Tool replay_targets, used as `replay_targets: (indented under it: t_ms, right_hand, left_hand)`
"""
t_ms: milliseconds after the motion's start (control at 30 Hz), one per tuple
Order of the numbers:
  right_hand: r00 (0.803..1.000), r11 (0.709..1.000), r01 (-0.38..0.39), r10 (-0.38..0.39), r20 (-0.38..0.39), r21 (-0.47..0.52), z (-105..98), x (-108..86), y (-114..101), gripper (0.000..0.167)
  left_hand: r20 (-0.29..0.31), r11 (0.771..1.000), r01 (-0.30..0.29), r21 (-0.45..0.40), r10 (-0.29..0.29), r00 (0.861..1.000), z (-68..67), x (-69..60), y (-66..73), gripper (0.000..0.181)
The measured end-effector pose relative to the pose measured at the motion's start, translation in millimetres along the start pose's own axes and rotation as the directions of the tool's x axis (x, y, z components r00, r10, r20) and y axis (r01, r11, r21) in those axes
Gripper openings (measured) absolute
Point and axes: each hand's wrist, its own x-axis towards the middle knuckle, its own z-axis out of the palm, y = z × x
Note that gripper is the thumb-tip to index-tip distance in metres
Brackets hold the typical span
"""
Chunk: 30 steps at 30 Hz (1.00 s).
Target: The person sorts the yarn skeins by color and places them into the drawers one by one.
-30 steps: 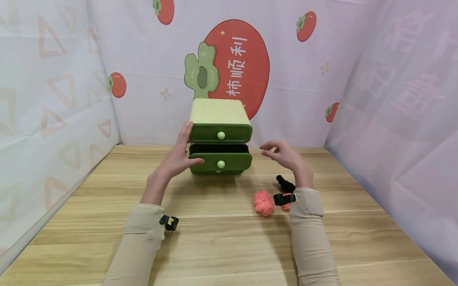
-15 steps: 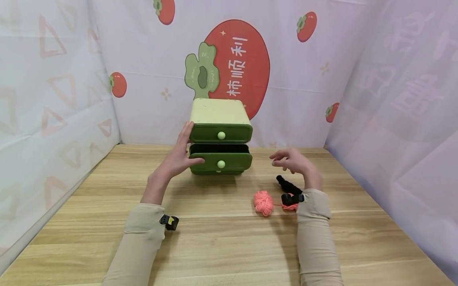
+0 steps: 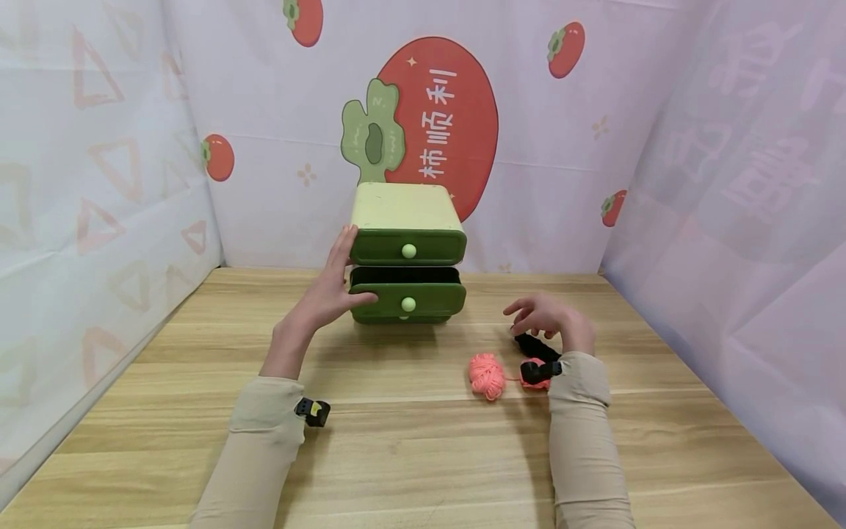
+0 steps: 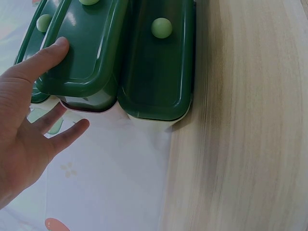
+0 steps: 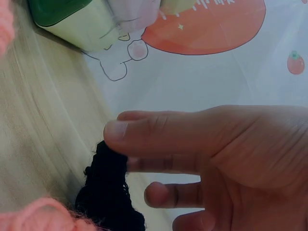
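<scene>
A cabinet with a cream top [image 3: 406,207] and green drawers stands at the back. Its middle drawer [image 3: 436,299] is pulled partly out. My left hand [image 3: 322,292] lies at the cabinet's left side, fingers spread and thumb across that drawer's front, also visible in the left wrist view [image 4: 84,57]. My right hand [image 3: 547,314], loosely bent and holding nothing, hovers at a black knitted-looking item [image 3: 538,347]. In the right wrist view the thumb and fingers [image 5: 159,134] overlap the top of the black item [image 5: 108,192]; contact cannot be told.
A pink yarn ball [image 3: 487,376] lies on the wooden table [image 3: 410,455] left of the black item. A strand runs from it to a second pink ball [image 3: 534,373], partly behind the right wrist camera. Printed cloth [image 3: 277,220] walls the table's back and sides.
My right hand has moved right, away from the cabinet, and then down toward the black item. My left hand and the drawers have stayed put.
</scene>
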Motion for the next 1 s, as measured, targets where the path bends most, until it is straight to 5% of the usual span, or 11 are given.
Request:
replay_targets:
  t_ms: [433,1000]
  right_hand:
    - [0.998,0.996,-0.053,0.051,0.031,0.078,3.5,1.0,7.2,0.047]
    - [0.998,0.998,0.062,-0.062,-0.011,-0.003,0.7,5.2,3.5,0.036]
  left_hand:
    - [0.003,1.000,0.008,-0.004,-0.008,1.000,0.5,-1.3,-0.9,0.118]
    - [0.005,1.000,0.007,0.004,-0.007,1.000,0.0,-0.7,0.1,0.119]
